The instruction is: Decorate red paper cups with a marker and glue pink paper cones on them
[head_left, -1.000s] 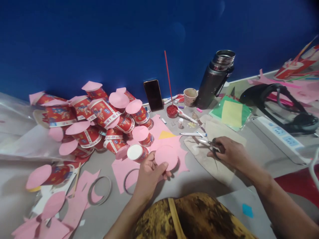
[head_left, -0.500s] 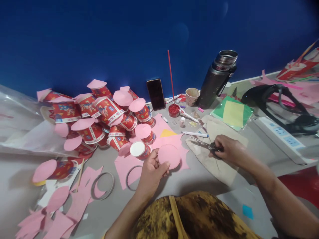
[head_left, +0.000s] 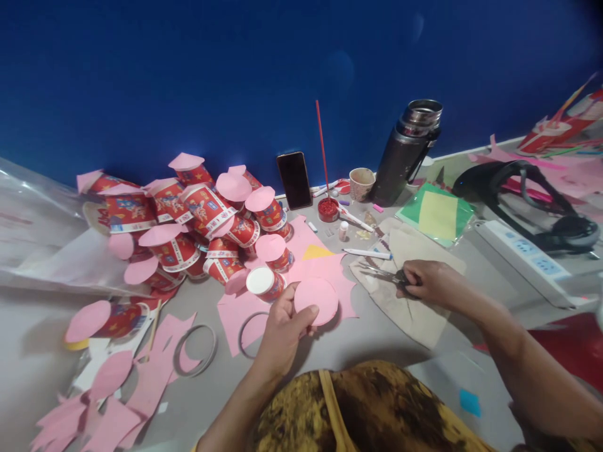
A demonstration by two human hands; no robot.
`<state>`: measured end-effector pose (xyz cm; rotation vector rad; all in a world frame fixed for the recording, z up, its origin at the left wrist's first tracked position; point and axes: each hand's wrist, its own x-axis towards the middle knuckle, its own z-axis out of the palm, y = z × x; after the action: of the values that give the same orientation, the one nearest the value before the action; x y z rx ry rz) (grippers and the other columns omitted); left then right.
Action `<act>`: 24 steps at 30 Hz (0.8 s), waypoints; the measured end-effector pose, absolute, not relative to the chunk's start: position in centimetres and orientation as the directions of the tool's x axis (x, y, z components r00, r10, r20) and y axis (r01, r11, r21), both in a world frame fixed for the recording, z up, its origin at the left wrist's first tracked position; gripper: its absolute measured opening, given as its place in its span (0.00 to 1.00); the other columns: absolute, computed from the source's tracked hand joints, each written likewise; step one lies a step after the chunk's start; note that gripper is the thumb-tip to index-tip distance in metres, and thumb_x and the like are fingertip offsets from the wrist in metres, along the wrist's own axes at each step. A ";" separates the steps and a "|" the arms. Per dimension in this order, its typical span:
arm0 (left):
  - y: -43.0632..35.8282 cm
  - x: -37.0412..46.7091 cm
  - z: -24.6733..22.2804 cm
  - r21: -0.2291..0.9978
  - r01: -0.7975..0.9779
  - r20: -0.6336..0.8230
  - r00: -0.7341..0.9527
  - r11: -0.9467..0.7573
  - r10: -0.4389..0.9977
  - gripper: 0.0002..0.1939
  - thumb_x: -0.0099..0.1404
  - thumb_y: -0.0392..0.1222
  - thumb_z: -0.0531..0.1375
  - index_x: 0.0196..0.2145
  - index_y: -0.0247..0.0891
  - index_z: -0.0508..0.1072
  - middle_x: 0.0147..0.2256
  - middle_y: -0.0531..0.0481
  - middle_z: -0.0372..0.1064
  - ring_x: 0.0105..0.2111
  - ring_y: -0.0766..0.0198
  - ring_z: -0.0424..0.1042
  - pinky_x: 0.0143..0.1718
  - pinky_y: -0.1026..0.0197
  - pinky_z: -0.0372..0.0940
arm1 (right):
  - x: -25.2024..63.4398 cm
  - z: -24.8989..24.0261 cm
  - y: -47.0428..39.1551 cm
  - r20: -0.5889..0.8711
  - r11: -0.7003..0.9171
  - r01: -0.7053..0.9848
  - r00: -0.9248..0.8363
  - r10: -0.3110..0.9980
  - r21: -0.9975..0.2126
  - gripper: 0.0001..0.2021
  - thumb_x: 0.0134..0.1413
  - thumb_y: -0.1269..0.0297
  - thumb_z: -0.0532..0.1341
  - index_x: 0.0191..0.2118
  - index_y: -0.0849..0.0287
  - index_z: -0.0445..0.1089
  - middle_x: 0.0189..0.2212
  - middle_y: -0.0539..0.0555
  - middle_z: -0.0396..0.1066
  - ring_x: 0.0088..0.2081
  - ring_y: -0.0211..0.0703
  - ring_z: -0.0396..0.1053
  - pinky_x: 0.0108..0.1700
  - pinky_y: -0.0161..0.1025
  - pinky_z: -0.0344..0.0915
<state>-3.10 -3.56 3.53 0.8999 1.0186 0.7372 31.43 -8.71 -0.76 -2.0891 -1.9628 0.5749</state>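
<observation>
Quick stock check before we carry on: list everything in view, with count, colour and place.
Cups: over ten, mostly red, left
Pink paper: many pieces, left, centre, far right
Rings: two, grey, near left
Phone: one, black, by wall
Pot with stick: one, red, beside phone
Paper cup: one, pale, beside flask
Flask: one, dark, by wall
Small bottle: one, whitish, centre
Pen: one, white-blue, beyond scissors
Sheets: green, yellow, right
Flat bag or cloth: beige, under scissors
Power strip: one, white, right
Strapped object: one, black, right
Clear plastic: far left
Small bits: uncountable, scattered
Disc: one, pink, left hand
Scissors: one pair, metal-dark, right hand
Hands: two, bare, left, right
</observation>
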 end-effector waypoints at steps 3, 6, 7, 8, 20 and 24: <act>-3.5 -2.9 3.8 0.879 -0.124 -0.391 0.366 0.461 0.844 0.21 0.55 0.45 0.73 0.43 0.35 0.73 0.28 0.54 0.74 0.20 0.73 0.63 0.21 0.69 0.60 | 31.5 -0.4 -8.4 -0.189 -0.108 0.905 0.031 0.982 -0.412 0.18 0.50 0.62 0.66 0.24 0.54 0.54 0.21 0.47 0.67 0.25 0.39 0.60 0.29 0.36 0.48; -3.4 -2.9 3.9 0.875 -0.121 -0.400 0.363 0.468 0.842 0.20 0.56 0.45 0.73 0.42 0.36 0.73 0.27 0.55 0.73 0.19 0.73 0.64 0.21 0.69 0.60 | 31.4 0.4 -8.1 -0.240 -0.118 0.890 0.010 0.971 -0.440 0.18 0.50 0.63 0.66 0.24 0.54 0.53 0.21 0.47 0.68 0.25 0.39 0.60 0.29 0.36 0.49; -3.4 -2.9 3.9 0.874 -0.119 -0.406 0.357 0.472 0.841 0.20 0.56 0.45 0.72 0.42 0.36 0.73 0.26 0.55 0.73 0.19 0.73 0.64 0.21 0.69 0.60 | 31.2 0.7 -8.0 -0.253 -0.118 0.892 0.004 0.967 -0.437 0.18 0.50 0.63 0.66 0.24 0.54 0.53 0.21 0.46 0.67 0.25 0.39 0.60 0.29 0.36 0.49; -3.4 -2.9 3.9 0.871 -0.118 -0.411 0.354 0.477 0.840 0.20 0.56 0.45 0.72 0.42 0.36 0.73 0.26 0.56 0.73 0.20 0.73 0.64 0.21 0.69 0.61 | 31.1 1.0 -7.8 -0.264 -0.118 0.896 0.002 0.965 -0.427 0.18 0.50 0.63 0.66 0.24 0.54 0.53 0.21 0.46 0.67 0.25 0.39 0.60 0.29 0.36 0.49; -2.6 -2.4 3.0 0.804 -0.195 -0.462 0.389 0.561 0.797 0.22 0.52 0.44 0.75 0.41 0.35 0.73 0.28 0.54 0.76 0.18 0.73 0.66 0.20 0.70 0.61 | 29.2 4.0 -8.2 -0.130 -0.036 0.875 -0.031 0.991 -0.482 0.08 0.63 0.58 0.63 0.34 0.54 0.73 0.26 0.49 0.74 0.26 0.41 0.67 0.30 0.36 0.56; -2.4 -1.8 3.3 0.789 -0.206 -0.466 0.413 0.578 0.783 0.23 0.50 0.43 0.76 0.40 0.35 0.73 0.26 0.55 0.74 0.17 0.74 0.65 0.19 0.70 0.61 | 25.1 4.4 -6.2 0.092 0.254 0.733 -0.254 0.963 -0.632 0.21 0.63 0.62 0.66 0.60 0.54 0.70 0.47 0.56 0.79 0.31 0.41 0.73 0.37 0.37 0.68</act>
<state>-1.80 -2.42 3.31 0.7139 0.9476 0.6924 25.07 -6.23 4.37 -1.5374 -2.0655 0.6571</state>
